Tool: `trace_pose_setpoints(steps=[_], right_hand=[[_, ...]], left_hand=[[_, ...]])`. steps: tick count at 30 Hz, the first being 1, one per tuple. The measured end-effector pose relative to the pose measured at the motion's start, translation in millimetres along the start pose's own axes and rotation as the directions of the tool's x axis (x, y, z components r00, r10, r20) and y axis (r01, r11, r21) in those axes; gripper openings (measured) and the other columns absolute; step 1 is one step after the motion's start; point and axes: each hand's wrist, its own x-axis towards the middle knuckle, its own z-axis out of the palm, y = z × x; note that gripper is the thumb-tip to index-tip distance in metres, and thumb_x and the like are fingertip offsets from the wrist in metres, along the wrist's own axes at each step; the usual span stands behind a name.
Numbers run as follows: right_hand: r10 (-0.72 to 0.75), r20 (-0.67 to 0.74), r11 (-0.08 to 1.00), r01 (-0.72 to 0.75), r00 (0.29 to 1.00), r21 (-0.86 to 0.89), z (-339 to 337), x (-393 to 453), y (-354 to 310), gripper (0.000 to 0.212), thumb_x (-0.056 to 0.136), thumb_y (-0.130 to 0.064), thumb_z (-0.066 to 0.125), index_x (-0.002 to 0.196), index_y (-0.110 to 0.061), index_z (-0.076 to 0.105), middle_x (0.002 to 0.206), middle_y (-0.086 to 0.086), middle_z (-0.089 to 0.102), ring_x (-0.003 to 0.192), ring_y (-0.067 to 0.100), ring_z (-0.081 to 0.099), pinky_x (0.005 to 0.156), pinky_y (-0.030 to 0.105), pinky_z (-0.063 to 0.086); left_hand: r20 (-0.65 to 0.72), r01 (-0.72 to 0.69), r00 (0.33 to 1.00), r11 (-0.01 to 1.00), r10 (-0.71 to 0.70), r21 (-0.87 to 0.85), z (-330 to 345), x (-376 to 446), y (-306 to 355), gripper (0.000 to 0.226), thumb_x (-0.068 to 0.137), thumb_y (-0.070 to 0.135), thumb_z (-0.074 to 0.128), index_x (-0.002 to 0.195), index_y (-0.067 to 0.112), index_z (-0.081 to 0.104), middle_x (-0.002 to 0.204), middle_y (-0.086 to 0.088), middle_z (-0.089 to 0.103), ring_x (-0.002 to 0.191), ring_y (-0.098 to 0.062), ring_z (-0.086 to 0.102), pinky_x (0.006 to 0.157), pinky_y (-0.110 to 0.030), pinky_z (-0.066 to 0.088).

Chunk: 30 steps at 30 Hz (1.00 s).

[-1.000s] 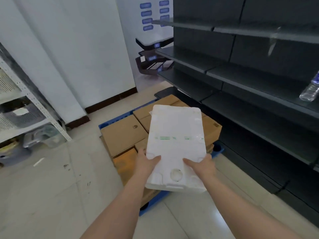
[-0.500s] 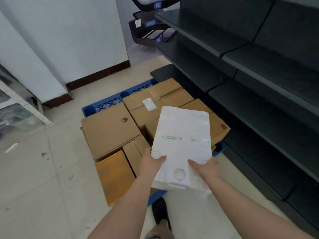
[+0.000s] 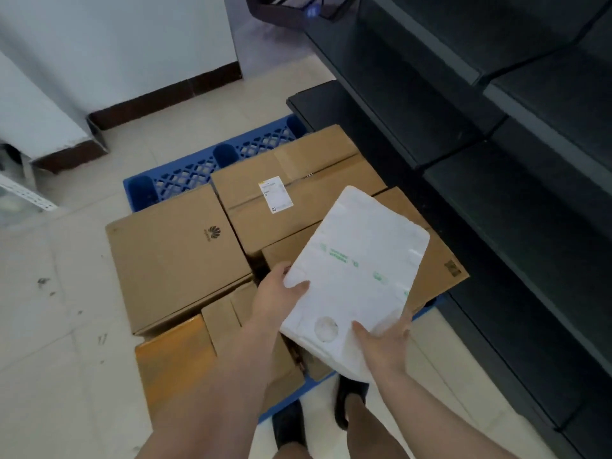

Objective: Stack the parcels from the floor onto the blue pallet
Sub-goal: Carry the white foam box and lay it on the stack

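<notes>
I hold a flat white foam parcel [image 3: 357, 270] with green print, tilted, above the right side of the load. My left hand [image 3: 276, 301] grips its near left edge, thumb on top. My right hand [image 3: 384, 342] grips its near right corner from below. Under it the blue pallet [image 3: 198, 168] carries several brown cardboard boxes: a large one with a logo [image 3: 175, 260] on the left, one with a white label [image 3: 291, 200] at the back, one [image 3: 437, 260] on the right partly hidden by the foam parcel, and an orange-brown box [image 3: 175, 362] at the near left.
Dark metal shelving [image 3: 496, 160] runs along the right, close to the pallet's edge. A white wall with a dark skirting [image 3: 159, 97] stands behind. Pale tiled floor [image 3: 59, 309] lies to the left. My feet in dark shoes [image 3: 351, 402] stand at the pallet's near edge.
I have stepped closer and look further down. The foam parcel has swung to the right and tilted, now over the right-hand boxes. Both hands keep their grip.
</notes>
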Motion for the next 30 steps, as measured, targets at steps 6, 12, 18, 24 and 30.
trace_pose_setpoints(steps=[6, 12, 18, 24, 30], right_hand=[[0.147, 0.416, 0.964, -0.036, 0.897, -0.264, 57.0, 58.4, 18.0, 0.101, 0.081, -0.016, 0.07, 0.152, -0.021, -0.001, 0.151, 0.003, 0.033, 0.134, 0.022, 0.038, 0.103, 0.026, 0.036], [0.06, 0.499, 0.861, 0.208, 0.865, -0.464, 73.1, 69.6, 17.7, 0.092, 0.091, -0.025, 0.055, 0.149, -0.024, -0.017, 0.153, 0.001, 0.031, 0.132, 0.021, 0.041, 0.103, 0.033, 0.039], [0.096, 0.534, 0.76, 0.284, 0.84, -0.584, 81.8, 88.0, -16.8, 0.094, 0.09, -0.047, 0.048, 0.147, -0.024, -0.024, 0.103, -0.001, 0.064, 0.09, 0.019, 0.062, 0.074, 0.029, 0.048], [0.143, 0.596, 0.81, 0.253, 0.79, -0.53, 66.5, 93.9, -39.3, 0.076, 0.09, -0.038, 0.051, 0.151, -0.023, 0.008, 0.131, 0.002, 0.055, 0.112, 0.021, 0.056, 0.083, 0.026, 0.045], [0.082, 0.47, 0.859, 0.176, 0.879, -0.481, 9.3, 62.3, -55.1, 0.054, 0.093, -0.039, 0.048, 0.14, -0.015, 0.039, 0.139, 0.005, 0.049, 0.123, 0.021, 0.049, 0.087, 0.021, 0.038]], left_hand=[[0.0, 0.509, 0.844, 0.801, -0.536, -0.315, 45.6, 26.9, -57.3, 0.066, 0.086, 0.024, 0.067, 0.141, 0.004, 0.036, 0.141, -0.015, 0.045, 0.126, -0.034, 0.045, 0.092, -0.039, 0.041], [0.126, 0.516, 0.852, 0.776, -0.508, -0.363, 84.4, 33.0, -84.6, 0.063, 0.087, 0.023, 0.065, 0.143, 0.013, 0.039, 0.138, -0.005, 0.054, 0.11, -0.019, 0.054, 0.087, -0.027, 0.041], [0.004, 0.36, 0.923, 0.862, -0.384, -0.358, 67.7, 73.6, -59.6, 0.066, 0.088, 0.018, 0.061, 0.147, 0.028, 0.032, 0.131, 0.001, 0.057, 0.104, -0.014, 0.053, 0.089, -0.028, 0.044], [-0.089, 0.341, 0.921, 0.894, -0.38, -0.292, 44.8, 82.8, -19.5, 0.049, 0.095, 0.026, 0.049, 0.143, 0.021, 0.038, 0.138, 0.0, 0.052, 0.108, -0.017, 0.052, 0.078, -0.024, 0.04], [-0.013, 0.124, 0.992, 0.987, -0.126, -0.102, 30.6, 41.8, 36.8, 0.033, 0.094, 0.025, 0.052, 0.126, 0.016, 0.053, 0.111, 0.002, 0.055, 0.093, -0.014, 0.05, 0.076, -0.026, 0.037]])
